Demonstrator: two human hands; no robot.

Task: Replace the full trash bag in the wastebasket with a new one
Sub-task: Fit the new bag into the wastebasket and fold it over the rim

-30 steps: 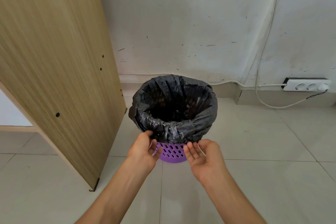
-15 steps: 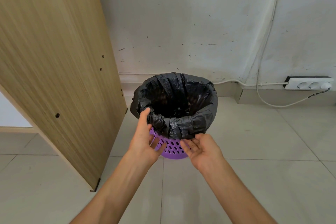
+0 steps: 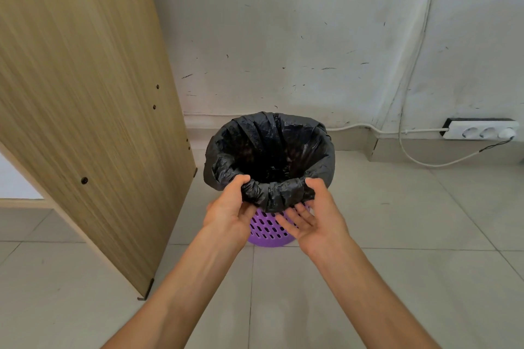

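A purple perforated wastebasket (image 3: 269,229) stands on the tiled floor near the wall. A black trash bag (image 3: 272,147) lines it, its edge folded over the rim and rolled up along the near side. My left hand (image 3: 229,212) grips that rolled near edge on the left, thumb over the top. On the right of the same edge, my right hand (image 3: 314,215) is palm up with fingers under the plastic and thumb on top. The bag's inside is dark, and its contents cannot be made out.
A tall wooden panel (image 3: 85,110) stands close on the left of the basket. A white power strip (image 3: 482,130) with a cable (image 3: 425,161) lies along the wall at the right. Grey floor tiles (image 3: 397,263) surround the basket.
Both hands have risen from under the bag's overhang to its near rim. The folded edge is rolled upward, so more of the purple basket shows.
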